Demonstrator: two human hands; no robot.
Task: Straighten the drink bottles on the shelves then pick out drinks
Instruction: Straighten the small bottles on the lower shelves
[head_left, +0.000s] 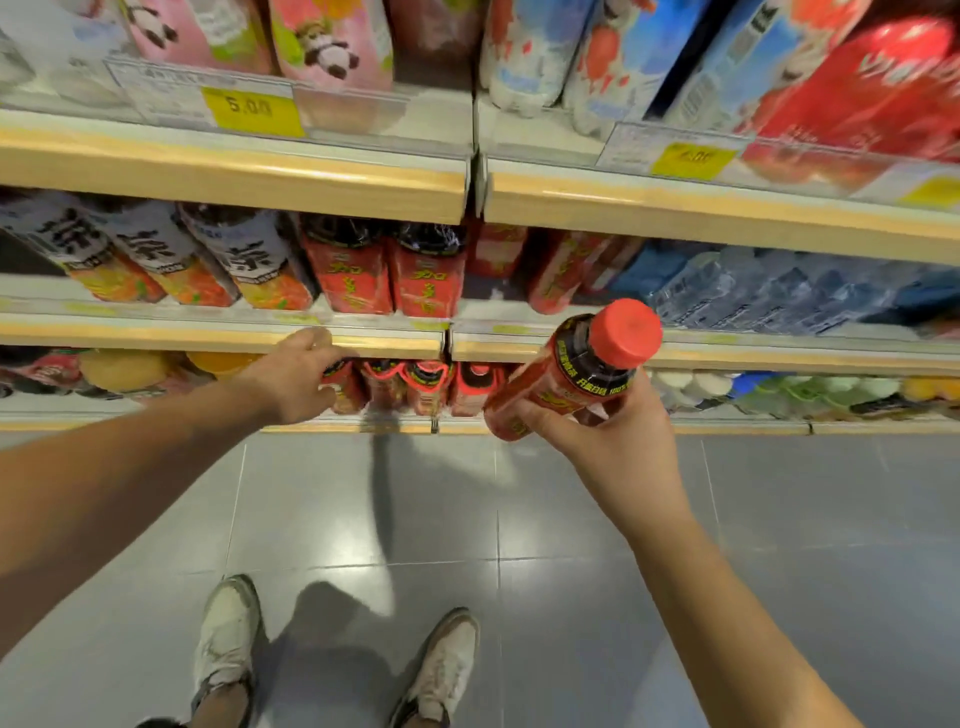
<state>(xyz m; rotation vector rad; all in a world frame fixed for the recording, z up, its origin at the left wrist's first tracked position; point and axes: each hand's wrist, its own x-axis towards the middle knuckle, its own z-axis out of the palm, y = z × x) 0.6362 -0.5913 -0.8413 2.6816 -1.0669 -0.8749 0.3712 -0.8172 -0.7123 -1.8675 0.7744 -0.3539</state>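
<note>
Your right hand (613, 441) has its fingers clamped on a red-capped bottle (566, 374), clear of the shelf, so one drink is picked. Your left hand (296, 382) reaches among the red bottles (410, 387) on the lower shelf (727, 427); its fingers are hidden, so I cannot tell their grip, and straightening there looks unfinished.

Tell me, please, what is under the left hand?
The left hand covers a red bottle on the low shelf; only its side shows, and its cap is hidden.

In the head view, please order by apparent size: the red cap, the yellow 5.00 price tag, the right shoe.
1. right shoe
2. yellow 5.00 price tag
3. red cap

The cap sits nearest the camera, so true sizes remain unsure.
</note>
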